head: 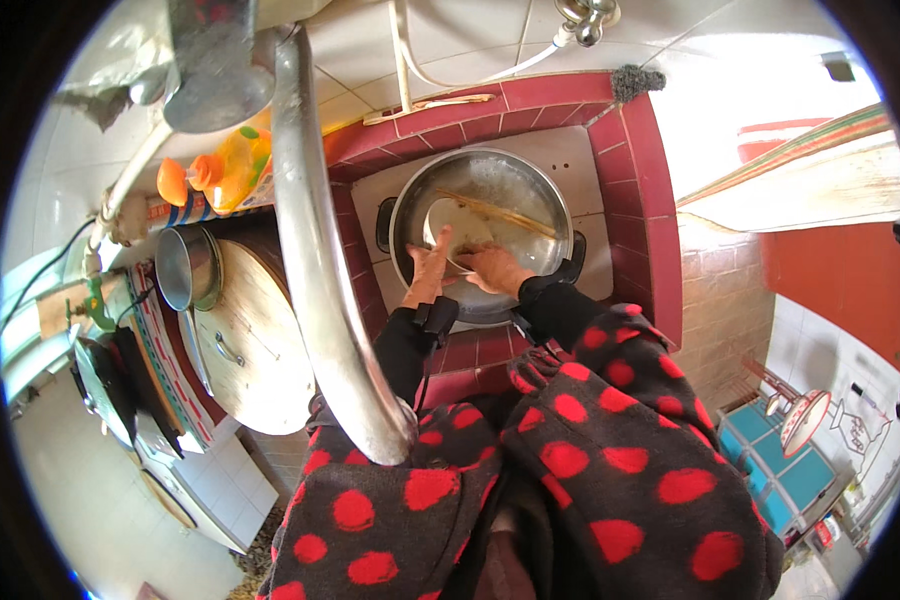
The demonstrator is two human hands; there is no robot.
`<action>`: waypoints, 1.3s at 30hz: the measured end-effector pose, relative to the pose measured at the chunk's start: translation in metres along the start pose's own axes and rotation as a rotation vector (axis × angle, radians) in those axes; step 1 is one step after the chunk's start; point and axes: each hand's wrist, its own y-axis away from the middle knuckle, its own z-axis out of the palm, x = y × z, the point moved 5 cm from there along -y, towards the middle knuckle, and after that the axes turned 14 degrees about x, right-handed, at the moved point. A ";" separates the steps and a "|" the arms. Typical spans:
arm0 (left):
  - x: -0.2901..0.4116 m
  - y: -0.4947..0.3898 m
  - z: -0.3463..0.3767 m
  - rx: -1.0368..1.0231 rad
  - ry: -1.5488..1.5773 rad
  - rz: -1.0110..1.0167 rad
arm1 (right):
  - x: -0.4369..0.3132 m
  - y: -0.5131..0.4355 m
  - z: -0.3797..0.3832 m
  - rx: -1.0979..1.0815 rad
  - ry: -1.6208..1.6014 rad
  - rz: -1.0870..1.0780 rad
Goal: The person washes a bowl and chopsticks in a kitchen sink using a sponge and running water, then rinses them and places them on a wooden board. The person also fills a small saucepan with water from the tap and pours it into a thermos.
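A wide metal pot (487,169) with black side handles stands in a sink lined with dark red tiles (622,199). Cloudy water seems to lie in it. Inside the pot is a white bowl (439,215), tilted, with its inner side partly visible. My left hand (426,268) holds the bowl at its left and near side, fingers spread along the rim. My right hand (496,268) grips its near right rim, with curled fingertips inside the bowl. Anything under those fingertips is hidden. Thin wooden sticks, perhaps chopsticks (521,217), slant across the pot behind the bowl.
A thick metal tap spout (307,225) looms left of my arms. Beyond it are an orange soap bottle (232,169), a metal saucepan (182,266) and a round wooden board (251,345). A grey scouring pad (636,82) sits on the sink's far right corner.
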 end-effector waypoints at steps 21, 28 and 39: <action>0.005 -0.002 -0.004 0.028 0.041 -0.077 | -0.002 -0.002 -0.007 0.021 0.023 0.044; 0.008 0.004 0.002 -0.044 0.141 -0.023 | -0.008 0.001 -0.005 -0.085 -0.162 -0.040; 0.019 0.012 0.005 0.062 0.079 -0.003 | -0.009 0.003 -0.014 -0.076 -0.354 0.065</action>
